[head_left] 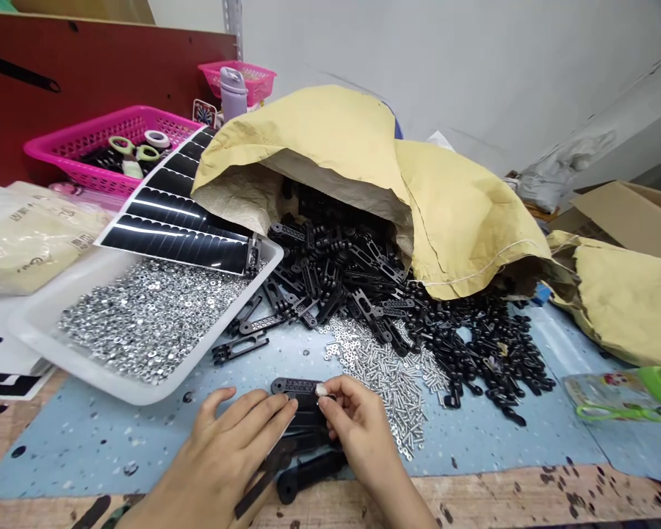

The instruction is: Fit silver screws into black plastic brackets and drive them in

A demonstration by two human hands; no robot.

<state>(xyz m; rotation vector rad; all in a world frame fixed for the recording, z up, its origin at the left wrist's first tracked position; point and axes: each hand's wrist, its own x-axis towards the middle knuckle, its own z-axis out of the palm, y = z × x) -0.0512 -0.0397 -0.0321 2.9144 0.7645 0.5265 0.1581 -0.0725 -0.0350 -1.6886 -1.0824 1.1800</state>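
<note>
My left hand (239, 433) lies with its fingers stretched out, fingertips resting by black plastic parts on the blue mat. Beneath it a black strip (256, 494) sticks out toward me. My right hand (358, 422) is pinched, thumb against index finger, at the end of a black bar with a latticed face (294, 385). Something small and whitish (321, 389) shows at those fingertips; what it is I cannot make out. Several black handle-like pieces lie below both hands, the nearest a round-ended black bar (311, 474).
Loose screws (394, 389) and black clips (485, 353) are heaped to the right. A white tray (151, 393) of metal nuts stands left. Black parts (330, 272) spill from a yellow paper sack (319, 121). A pink basket (60, 150) holds scissors; a bottle (620, 393) lies right.
</note>
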